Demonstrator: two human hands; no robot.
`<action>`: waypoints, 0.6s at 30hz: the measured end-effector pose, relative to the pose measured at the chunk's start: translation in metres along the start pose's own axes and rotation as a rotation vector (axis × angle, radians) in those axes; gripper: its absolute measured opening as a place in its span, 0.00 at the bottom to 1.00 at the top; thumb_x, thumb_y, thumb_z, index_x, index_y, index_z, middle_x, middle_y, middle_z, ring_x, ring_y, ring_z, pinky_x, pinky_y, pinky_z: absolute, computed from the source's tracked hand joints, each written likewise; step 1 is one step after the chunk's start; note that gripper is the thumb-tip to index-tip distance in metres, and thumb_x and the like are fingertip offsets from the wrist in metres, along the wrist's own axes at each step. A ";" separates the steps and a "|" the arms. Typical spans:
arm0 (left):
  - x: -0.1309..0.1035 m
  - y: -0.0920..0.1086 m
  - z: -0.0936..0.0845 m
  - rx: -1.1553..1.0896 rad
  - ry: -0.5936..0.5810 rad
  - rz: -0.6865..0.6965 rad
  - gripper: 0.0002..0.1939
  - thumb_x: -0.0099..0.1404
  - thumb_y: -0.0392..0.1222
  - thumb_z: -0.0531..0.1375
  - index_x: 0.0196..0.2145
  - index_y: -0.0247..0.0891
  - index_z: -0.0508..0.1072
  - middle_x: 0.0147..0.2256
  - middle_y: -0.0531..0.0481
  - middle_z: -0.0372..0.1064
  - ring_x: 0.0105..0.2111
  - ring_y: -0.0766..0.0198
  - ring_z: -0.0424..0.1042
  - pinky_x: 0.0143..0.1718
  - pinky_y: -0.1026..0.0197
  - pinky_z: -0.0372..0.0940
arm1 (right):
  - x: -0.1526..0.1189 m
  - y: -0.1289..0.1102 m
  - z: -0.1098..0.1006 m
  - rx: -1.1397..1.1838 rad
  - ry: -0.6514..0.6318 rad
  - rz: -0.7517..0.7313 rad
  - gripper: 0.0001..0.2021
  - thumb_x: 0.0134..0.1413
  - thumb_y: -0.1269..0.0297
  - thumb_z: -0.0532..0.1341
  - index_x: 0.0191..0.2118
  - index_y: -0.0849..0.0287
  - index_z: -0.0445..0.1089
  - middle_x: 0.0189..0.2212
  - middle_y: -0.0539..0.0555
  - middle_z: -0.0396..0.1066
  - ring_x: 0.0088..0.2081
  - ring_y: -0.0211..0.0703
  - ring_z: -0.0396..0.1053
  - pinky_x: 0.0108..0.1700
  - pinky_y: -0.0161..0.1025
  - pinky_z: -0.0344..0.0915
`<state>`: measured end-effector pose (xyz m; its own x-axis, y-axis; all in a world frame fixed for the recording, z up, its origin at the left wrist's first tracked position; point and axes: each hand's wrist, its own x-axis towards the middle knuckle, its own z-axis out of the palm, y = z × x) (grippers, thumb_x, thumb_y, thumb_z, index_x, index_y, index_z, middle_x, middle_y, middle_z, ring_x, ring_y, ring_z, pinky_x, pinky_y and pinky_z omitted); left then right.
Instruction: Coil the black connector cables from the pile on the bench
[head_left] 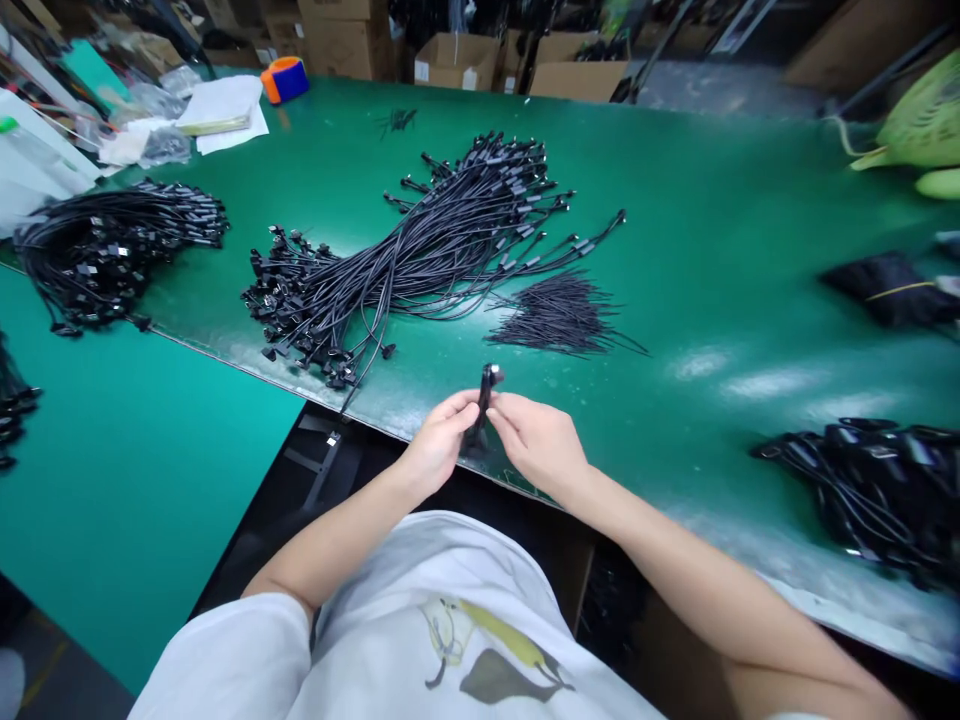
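Blk cable (485, 408) upright btwn your hands, at near edge of grn table (697, 250) | prob. light, bendy cord, stiffer shiny end; pinch cord below end | your L hand (436, 446) + R hand (546, 446) both clamped on it, fingertips | beyond: cable pile (420, 250), thin blk strips (559, 315)

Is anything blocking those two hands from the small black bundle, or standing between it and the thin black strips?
Nothing visible. The left hand and right hand both have their fingers on the black bundle, and I see just green tabletop between it and the pile of thin black strips beyond.
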<state>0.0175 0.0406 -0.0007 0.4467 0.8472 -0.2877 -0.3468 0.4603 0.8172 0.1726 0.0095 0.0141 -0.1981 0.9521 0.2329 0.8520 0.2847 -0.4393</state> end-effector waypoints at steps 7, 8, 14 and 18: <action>-0.006 0.004 -0.009 0.728 -0.321 0.169 0.11 0.64 0.38 0.58 0.27 0.38 0.79 0.35 0.48 0.66 0.39 0.62 0.66 0.50 0.57 0.61 | -0.010 0.003 -0.012 0.311 0.020 0.185 0.16 0.65 0.59 0.49 0.26 0.58 0.61 0.23 0.49 0.63 0.26 0.36 0.60 0.32 0.34 0.54; -0.003 0.002 -0.009 0.690 -0.294 0.114 0.10 0.64 0.39 0.58 0.30 0.38 0.79 0.35 0.48 0.66 0.39 0.62 0.67 0.49 0.57 0.62 | -0.013 -0.001 -0.013 0.301 0.010 0.110 0.16 0.66 0.60 0.49 0.27 0.58 0.62 0.24 0.50 0.64 0.27 0.36 0.61 0.32 0.34 0.54; 0.000 0.018 -0.010 0.432 -0.267 0.194 0.11 0.66 0.43 0.58 0.36 0.39 0.79 0.39 0.48 0.66 0.40 0.63 0.66 0.46 0.60 0.63 | -0.021 -0.006 -0.007 0.255 -0.103 0.020 0.15 0.64 0.64 0.49 0.26 0.58 0.61 0.23 0.50 0.65 0.27 0.36 0.60 0.31 0.33 0.52; -0.013 0.014 -0.009 0.641 -0.461 0.204 0.17 0.67 0.50 0.57 0.31 0.37 0.80 0.38 0.46 0.64 0.39 0.62 0.67 0.46 0.59 0.63 | -0.012 0.011 -0.010 0.298 0.023 0.185 0.15 0.64 0.63 0.50 0.24 0.58 0.58 0.22 0.49 0.61 0.26 0.36 0.59 0.32 0.34 0.52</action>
<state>-0.0002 0.0382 0.0103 0.7691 0.6389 0.0176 0.0193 -0.0507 0.9985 0.1894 -0.0002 0.0150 -0.0395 0.9889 0.1435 0.6929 0.1306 -0.7092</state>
